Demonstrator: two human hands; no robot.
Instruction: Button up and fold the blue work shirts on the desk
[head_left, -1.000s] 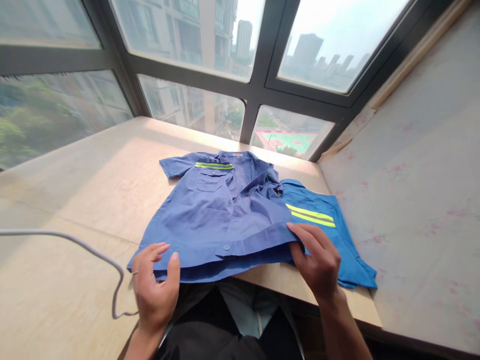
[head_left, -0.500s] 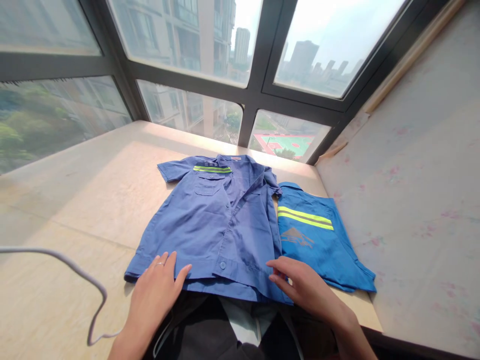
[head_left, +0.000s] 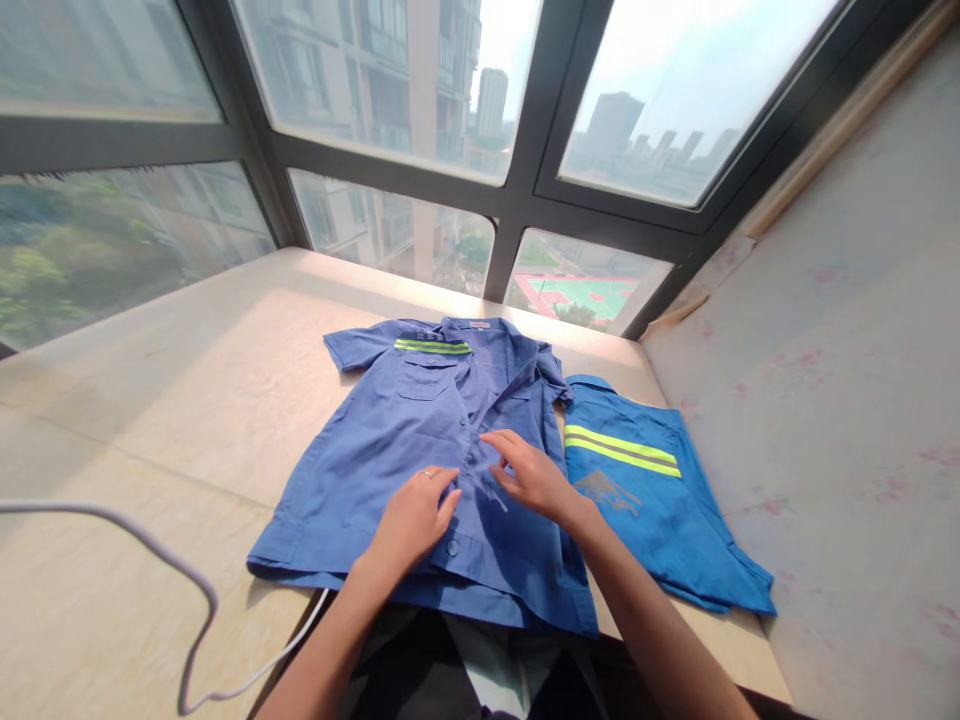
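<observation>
A short-sleeved purple-blue work shirt (head_left: 337, 480) lies spread out with its front upward and its collar at the far end. Its front is partly open near the collar, and a yellow-green stripe crosses the chest above a buttoned pocket. Over the lower front, left of the button edge, is my left hand (head_left: 414, 512), thumb apart from the fingers and a ring on one finger. My right hand (head_left: 531, 474) hovers over the other front panel, fingers loosely curved and thumb apart, casting a shadow on the cloth. No cloth shows pinched in either hand.
A folded bright-blue garment (head_left: 652, 530) with yellow stripes lies right of the shirt, beside the patterned wall (head_left: 847, 440). A white cable (head_left: 150, 540) curls across the pale ledge (head_left: 187, 400) at left. Framed windows (head_left: 390, 220) rise behind.
Both hands have moved from the shirt's bottom hem up and inward to its middle front, closer together. The shirt lies as before, and the view has shifted slightly.
</observation>
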